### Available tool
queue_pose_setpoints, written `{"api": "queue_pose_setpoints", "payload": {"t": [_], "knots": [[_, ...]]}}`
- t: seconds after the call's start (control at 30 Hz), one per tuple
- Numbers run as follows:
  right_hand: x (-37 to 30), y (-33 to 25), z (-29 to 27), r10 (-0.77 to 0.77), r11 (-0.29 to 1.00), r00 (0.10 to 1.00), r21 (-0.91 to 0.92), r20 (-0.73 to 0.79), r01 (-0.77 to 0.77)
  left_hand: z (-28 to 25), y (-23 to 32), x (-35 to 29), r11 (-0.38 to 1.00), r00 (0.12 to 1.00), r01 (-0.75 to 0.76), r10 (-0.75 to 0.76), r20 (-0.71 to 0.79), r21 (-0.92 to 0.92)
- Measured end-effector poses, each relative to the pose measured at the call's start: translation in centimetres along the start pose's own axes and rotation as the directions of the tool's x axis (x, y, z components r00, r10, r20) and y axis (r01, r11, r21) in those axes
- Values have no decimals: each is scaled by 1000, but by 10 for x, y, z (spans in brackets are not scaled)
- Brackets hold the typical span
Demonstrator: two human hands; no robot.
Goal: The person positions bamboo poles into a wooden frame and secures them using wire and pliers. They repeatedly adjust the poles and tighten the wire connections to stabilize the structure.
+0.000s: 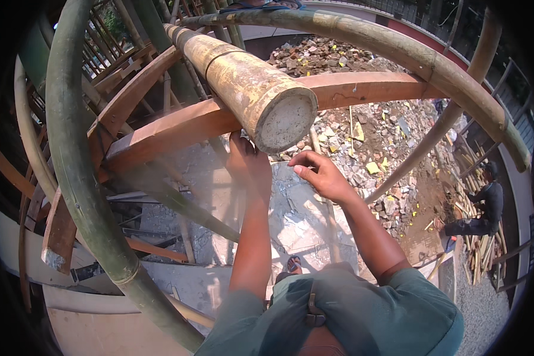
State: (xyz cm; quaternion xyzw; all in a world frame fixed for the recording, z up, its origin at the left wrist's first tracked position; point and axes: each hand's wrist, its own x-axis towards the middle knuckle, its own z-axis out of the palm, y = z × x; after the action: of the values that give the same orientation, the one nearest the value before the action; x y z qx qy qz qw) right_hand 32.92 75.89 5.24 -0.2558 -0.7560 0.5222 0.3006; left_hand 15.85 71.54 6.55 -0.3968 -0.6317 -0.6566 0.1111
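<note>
A thick bamboo pole (237,74), its cut end filled with grey material, lies across a reddish timber beam (172,130). Just below that crossing is my left hand (249,163), slightly blurred, its bent fingers raised against the beam's underside beside the pole. Whatever those fingers grip, if anything, is hidden. My right hand (325,177) hovers below and to the right of the pole's end, apart from it. Its thumb and forefinger are loosely curved with a gap between them, and nothing shows in it.
A green bamboo pole (80,148) curves down on my left, and another bamboo pole (391,47) crosses the upper right. Far below lie brick rubble (368,142) and a dusty concrete floor (296,210). A person in dark clothes (486,202) is beside stacked sticks (480,252).
</note>
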Motion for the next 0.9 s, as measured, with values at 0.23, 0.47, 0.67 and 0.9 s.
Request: {"api": "queue_pose_setpoints", "payload": {"t": [0.23,0.47,0.67,0.9], "knots": [[-190,-28,-34,-541,804,633,561,553,196,39,22,-9,996,945,7,22,-326,87],[-264,-22,-71,-460,847,776,474,431,239,21,21,8,997,984,16,-3,-177,74],[-318,-24,-111,-309,916,859,370,408,154,-8,-14,23,966,975,165,-129,183,-198],[-294,-54,-147,-634,746,718,468,286,473,-59,-26,32,604,768,603,-265,583,-521]]}}
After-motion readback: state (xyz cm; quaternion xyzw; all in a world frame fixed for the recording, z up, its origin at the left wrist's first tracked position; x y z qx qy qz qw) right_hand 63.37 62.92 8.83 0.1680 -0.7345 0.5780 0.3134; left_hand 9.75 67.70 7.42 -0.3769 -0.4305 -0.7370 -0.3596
